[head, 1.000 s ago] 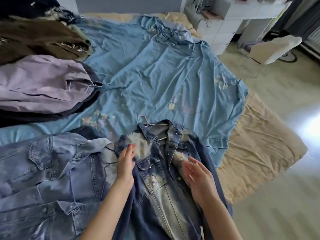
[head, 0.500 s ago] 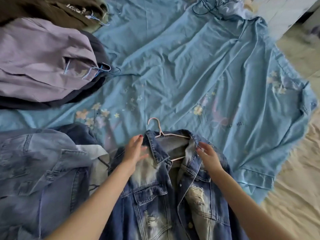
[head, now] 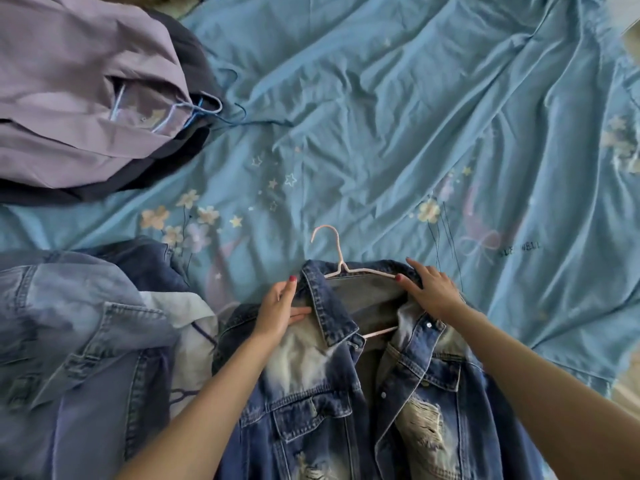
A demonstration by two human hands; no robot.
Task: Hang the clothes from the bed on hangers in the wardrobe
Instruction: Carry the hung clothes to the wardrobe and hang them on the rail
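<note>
A dark, bleached and ripped denim jacket (head: 346, 393) lies face up on the bed at the bottom centre. A pale pink hanger (head: 341, 268) sits inside its neck, hook pointing away from me. My left hand (head: 280, 310) grips the jacket's left shoulder beside the collar. My right hand (head: 429, 289) holds the right shoulder over the hanger's end.
A lighter denim garment (head: 79, 348) lies at the left with a white printed cloth (head: 190, 327) beside it. A lilac garment (head: 79, 84) on a blue hanger (head: 204, 105) rests on dark clothing at the top left. The blue flowered sheet (head: 398, 116) covers the bed.
Both hands slid up from the jacket's chest to its shoulders at the collar. The view has dropped and closed in on the bed.
</note>
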